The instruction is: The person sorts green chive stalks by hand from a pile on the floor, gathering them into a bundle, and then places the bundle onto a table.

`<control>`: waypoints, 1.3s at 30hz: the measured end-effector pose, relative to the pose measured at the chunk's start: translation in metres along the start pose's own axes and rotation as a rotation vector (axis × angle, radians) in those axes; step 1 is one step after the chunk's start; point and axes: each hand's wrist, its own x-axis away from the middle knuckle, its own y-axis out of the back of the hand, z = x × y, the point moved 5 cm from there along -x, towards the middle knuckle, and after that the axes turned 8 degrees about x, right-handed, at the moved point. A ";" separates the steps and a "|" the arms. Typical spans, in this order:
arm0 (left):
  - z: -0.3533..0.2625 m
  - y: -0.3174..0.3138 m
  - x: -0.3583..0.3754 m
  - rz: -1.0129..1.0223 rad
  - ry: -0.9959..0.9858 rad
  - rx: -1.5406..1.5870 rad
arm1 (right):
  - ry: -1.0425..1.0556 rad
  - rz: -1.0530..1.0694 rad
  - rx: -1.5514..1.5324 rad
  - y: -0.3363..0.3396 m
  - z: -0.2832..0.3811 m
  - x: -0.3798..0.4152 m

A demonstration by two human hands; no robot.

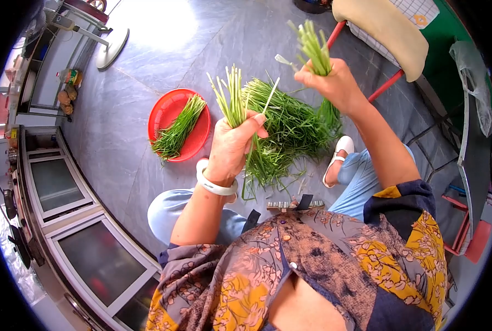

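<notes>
My left hand (232,144) is closed round a bunch of garlic chives (230,99), pale stem ends pointing up and away from me. One stem leans apart from the rest. Raised to the right, my right hand (334,83) grips another bunch of chives (313,47), its green leaves hanging below the fist. A large loose pile of chives (290,121) lies on the floor between and beneath my hands. Left of it, a red plate (160,113) bears a neat bundle of chives (181,128).
Grey tiled floor (124,110) surrounds the pile, with leaf scraps near my feet. A cabinet with glass doors (100,259) lines the left. A chair with red legs and a beige cushion (389,33) stands upper right. A white round stand base (112,48) is upper left.
</notes>
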 end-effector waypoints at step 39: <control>0.023 -0.003 -0.012 0.295 0.280 0.273 | 0.163 -0.751 -0.870 0.160 -0.036 -0.016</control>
